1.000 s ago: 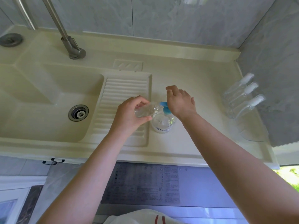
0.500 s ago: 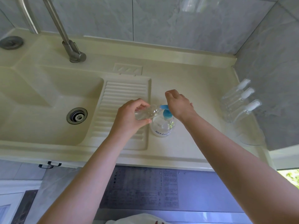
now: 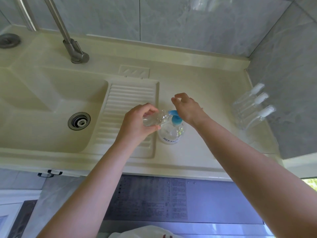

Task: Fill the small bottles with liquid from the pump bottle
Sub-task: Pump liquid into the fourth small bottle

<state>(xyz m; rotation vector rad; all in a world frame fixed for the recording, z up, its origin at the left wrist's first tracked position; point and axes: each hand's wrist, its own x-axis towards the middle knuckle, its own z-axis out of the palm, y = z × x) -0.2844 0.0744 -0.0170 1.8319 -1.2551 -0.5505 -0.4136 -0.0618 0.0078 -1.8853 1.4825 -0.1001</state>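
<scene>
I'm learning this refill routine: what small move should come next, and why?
Probably press the blue pump head down with the right hand, whose heel rests over it. The left hand holds the small bottle tilted, mouth at the spout.

Both bare arms reach forward side by side, the left hand (image 3: 137,122) curled in a grip, the right hand (image 3: 187,109) bent down at the wrist, fingers loosely curled.
</scene>
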